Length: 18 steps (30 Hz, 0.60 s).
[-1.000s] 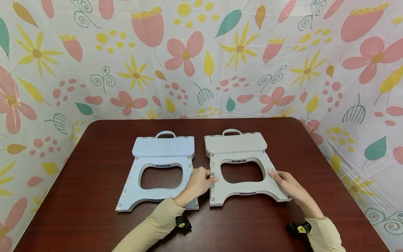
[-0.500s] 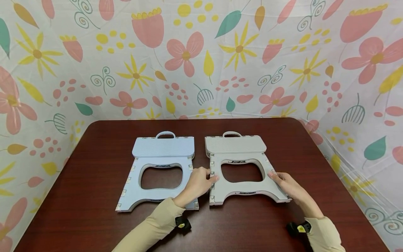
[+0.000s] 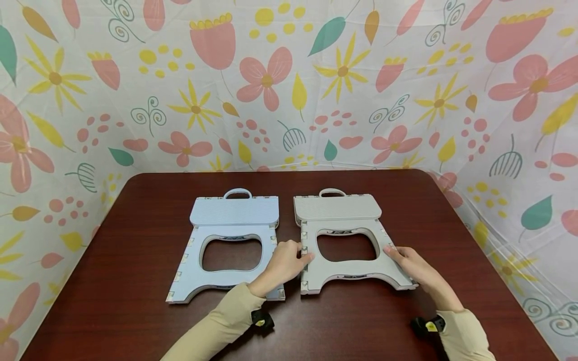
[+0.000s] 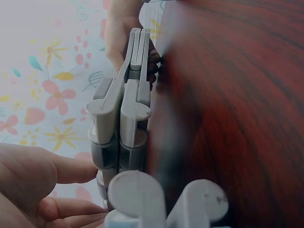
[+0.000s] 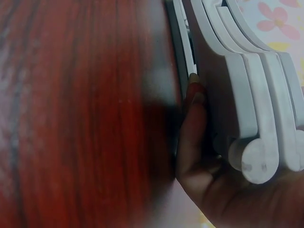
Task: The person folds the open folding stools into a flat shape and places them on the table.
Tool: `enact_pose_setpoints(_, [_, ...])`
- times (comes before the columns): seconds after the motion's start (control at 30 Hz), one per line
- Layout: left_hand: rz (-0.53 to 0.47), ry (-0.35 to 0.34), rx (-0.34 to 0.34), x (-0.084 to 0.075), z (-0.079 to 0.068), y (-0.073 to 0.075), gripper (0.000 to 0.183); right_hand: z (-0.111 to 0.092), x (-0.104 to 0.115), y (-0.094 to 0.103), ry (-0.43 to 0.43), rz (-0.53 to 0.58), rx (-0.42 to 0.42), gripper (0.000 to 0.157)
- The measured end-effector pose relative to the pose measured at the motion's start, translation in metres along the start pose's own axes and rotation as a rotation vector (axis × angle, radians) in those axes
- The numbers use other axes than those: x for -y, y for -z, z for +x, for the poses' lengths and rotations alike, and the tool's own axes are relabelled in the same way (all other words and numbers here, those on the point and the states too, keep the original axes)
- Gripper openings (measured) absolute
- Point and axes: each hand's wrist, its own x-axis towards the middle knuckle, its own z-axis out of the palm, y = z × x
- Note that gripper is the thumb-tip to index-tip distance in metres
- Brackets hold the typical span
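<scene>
A grey folding step stool (image 3: pixel 347 271), folded flat with its carry handle at the far end, lies on the right half of the table. My left hand (image 3: pixel 283 263) grips its left edge, thumb on the top face. At the opposite edge my right hand (image 3: pixel 413 265) holds it, thumb above; in the right wrist view its fingers (image 5: pixel 192 128) reach beneath the stool. A matching light blue folding step stool (image 3: pixel 235 278) lies flat to the left, partly covered by my left wrist. The left wrist view shows the grey stool's hinged side (image 4: pixel 116 128) edge-on beside my left thumb.
Both stools rest on a dark red-brown wooden table (image 3: pixel 122 260) with rounded far corners. A floral-print cloth (image 3: pixel 266 100) hangs behind it and along both sides. A narrow gap separates the two stools.
Both hands keep their hold on the grey stool's edges. The grey stool has turned very slightly, and the blue stool stays where it was.
</scene>
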Motion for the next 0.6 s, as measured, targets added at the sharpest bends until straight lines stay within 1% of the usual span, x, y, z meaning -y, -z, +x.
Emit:
enact_pose_setpoints(0.1, [0.005,-0.002,0.008,-0.0002,-0.0003,0.0003,0.050,-0.0006,0.0005,-0.0004,0.001,0.019,-0.007,0.061])
enact_pose_setpoints(0.27, [0.005,-0.009,0.018,0.0008,-0.0004,0.0006,0.049,-0.0008,0.0008,-0.0010,0.011,0.016,-0.029,0.057])
enact_pose_setpoints(0.43, [0.003,-0.019,0.023,0.0021,-0.0009,0.0013,0.048,-0.0016,0.0010,-0.0001,0.019,-0.008,-0.053,0.056])
enact_pose_setpoints(0.6, [0.008,-0.017,0.034,0.0018,-0.0016,0.0021,0.049,-0.0031,0.0020,0.0007,0.049,-0.060,-0.090,0.058])
